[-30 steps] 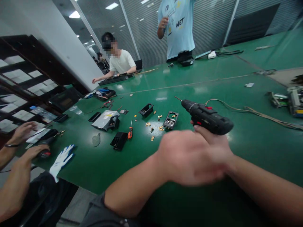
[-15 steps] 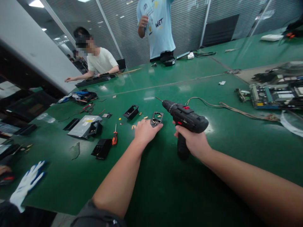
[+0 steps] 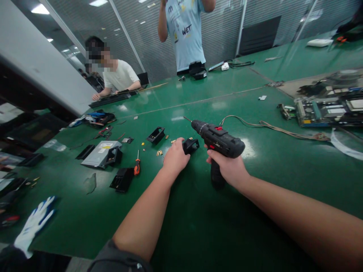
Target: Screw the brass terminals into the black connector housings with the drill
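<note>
A long green-topped workbench (image 3: 70, 211) runs through a room with slatted glass walls; the view looks down it from the worker's position. Centre: two bare forearms enter from 6 o'clock and 4 o'clock. The right hand (image 3: 228, 168) is clenched around the pistol grip of one black cordless drill (image 3: 218, 141), which is held just above the bench, its bit pointing toward 10 o'clock. The left hand (image 3: 176, 156) grasps one small black plastic bracket (image 3: 190, 146) by its near edge, lifting it slightly at a tilt, just beside the drill's nose.

Around the hands, at 9 to 10 o'clock: one orange-handled screwdriver (image 3: 137, 167); two further black brackets, one upright (image 3: 155, 135), one lying flat (image 3: 122, 179); and one silver optical disc drive (image 3: 99, 154) with a third black bracket (image 3: 114, 155) resting on it. Small brass fittings (image 3: 159, 153) lie scattered nearby, at least five, their exact number too small to tell.

At 2 to 3 o'clock: one computer motherboard (image 3: 320, 109) and one loose bundle of wires (image 3: 272, 126). At 8 o'clock: one white work glove with blue fingers (image 3: 35, 226).

Two other people are present: one seated in a white T-shirt (image 3: 120, 77) at 11 o'clock, hands on the far bench, and one standing in a light-blue T-shirt (image 3: 184, 37) at 12 o'clock.
</note>
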`<state>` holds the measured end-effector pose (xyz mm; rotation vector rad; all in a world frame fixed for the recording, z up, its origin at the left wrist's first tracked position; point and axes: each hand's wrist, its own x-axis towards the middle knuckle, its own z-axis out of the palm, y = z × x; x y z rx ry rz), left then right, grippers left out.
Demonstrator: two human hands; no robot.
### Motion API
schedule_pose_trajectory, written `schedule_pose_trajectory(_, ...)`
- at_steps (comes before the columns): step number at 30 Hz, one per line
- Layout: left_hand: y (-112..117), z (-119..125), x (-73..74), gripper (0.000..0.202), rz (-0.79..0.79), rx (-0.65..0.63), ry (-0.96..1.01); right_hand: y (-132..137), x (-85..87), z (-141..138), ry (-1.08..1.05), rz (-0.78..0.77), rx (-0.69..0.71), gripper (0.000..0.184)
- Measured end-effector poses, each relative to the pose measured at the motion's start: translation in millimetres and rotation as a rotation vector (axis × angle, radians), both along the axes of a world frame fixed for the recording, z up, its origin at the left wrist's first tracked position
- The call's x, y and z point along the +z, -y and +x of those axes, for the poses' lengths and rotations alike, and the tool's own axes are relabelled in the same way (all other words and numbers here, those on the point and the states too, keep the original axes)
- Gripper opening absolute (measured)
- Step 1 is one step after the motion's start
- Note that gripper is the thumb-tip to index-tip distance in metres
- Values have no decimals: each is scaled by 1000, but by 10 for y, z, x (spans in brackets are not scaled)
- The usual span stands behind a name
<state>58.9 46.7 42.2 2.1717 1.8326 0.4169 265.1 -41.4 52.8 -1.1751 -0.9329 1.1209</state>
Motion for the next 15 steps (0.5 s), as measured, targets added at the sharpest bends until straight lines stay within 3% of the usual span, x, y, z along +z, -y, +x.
schedule_pose_trajectory(3, -128, -112, -44, 99, -23, 43, 185, 4, 0, -5, -18, 7, -9, 41)
schedule_pose_trajectory(6, -274, -246, -115, 85, -69, 131, 414, 13, -6, -9, -19, 11, -12, 44)
schedule_pose_trajectory(8, -356, -325, -181, 73, -157, 162, 697, 27, -12, -16, -21, 5, -12, 44)
schedule_pose_trajectory(12, -476, -430, -302, 79, -137, 212, 1162, 76, -26, -52, -62, -33, 13, 46)
schedule_pose_trajectory(15, -546, -474, -364, 82, -112, 245, 1332, 119, -40, -85, -72, -44, 44, 45)
